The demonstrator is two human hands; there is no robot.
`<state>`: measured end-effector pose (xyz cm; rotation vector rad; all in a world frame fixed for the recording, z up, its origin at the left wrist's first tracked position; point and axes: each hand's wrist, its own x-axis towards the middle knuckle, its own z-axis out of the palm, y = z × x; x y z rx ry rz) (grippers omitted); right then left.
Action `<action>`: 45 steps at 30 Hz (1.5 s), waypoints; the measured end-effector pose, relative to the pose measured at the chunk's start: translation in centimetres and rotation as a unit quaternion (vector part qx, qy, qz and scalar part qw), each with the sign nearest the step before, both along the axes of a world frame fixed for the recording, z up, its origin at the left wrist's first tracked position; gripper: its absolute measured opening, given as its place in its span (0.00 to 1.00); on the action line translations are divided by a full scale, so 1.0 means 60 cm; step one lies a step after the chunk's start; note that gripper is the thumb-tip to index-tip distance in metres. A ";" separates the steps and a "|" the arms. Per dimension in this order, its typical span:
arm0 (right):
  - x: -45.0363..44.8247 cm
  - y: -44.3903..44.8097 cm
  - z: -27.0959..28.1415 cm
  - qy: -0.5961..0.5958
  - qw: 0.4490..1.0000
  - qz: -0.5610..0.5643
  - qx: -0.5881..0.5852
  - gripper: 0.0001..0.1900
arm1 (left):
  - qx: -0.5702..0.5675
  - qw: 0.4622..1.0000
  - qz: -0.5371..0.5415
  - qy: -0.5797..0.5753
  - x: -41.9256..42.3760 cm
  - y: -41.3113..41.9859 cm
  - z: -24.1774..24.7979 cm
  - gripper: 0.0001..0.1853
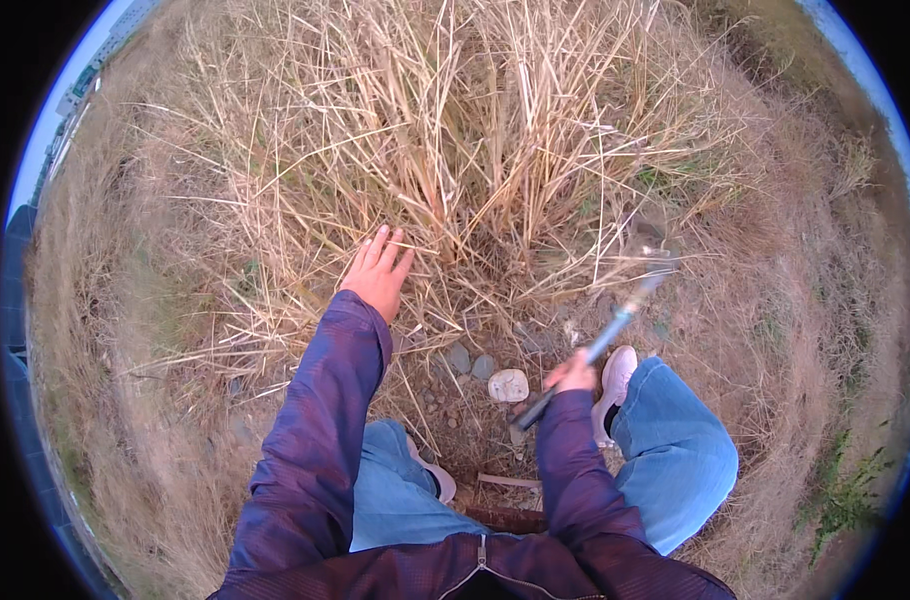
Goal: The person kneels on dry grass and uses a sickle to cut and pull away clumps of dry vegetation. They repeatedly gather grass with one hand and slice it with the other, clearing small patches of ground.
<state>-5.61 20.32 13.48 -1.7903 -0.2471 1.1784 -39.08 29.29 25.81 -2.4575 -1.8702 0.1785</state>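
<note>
A large clump of dry grass [455, 172] rises in front of me. My left hand [380, 271] lies at its lower left edge, fingers apart, touching some stalks and gripping nothing. On the right, my right hand [572, 373] is closed around a long-handled tool [612, 328] with a black grip end. The tool slants up and right, towards the right foot of the clump. Motion blurs its far end, so the head's kind cannot be told.
A pale flat stone [508, 385] and smaller grey stones [482, 367] lie on bare soil between my feet. Pale shoes [617, 375] and bent knees in blue jeans [676, 446] flank that soil. Green weeds [845, 487] grow at the lower right.
</note>
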 end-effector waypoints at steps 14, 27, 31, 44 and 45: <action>-0.201 -0.197 0.047 0.173 0.904 0.300 -0.252 0.17 | 0.009 0.993 0.051 0.105 -0.086 -0.125 0.067 0.35; 0.167 0.037 0.063 -0.029 0.988 -0.101 0.117 0.24 | 0.080 0.997 0.002 -0.014 -0.018 -0.157 0.110 0.26; 0.129 0.085 0.076 -0.041 0.991 -0.128 0.017 0.21 | 0.128 0.988 -0.019 -0.082 0.009 -0.174 0.149 0.22; 0.046 -0.217 0.088 0.116 0.914 0.366 -0.133 0.10 | 0.095 0.985 -0.088 -0.115 0.013 -0.239 0.151 0.32; 0.059 -0.194 0.090 0.128 0.931 0.310 -0.144 0.10 | 0.126 0.979 -0.111 -0.112 0.019 -0.235 0.142 0.29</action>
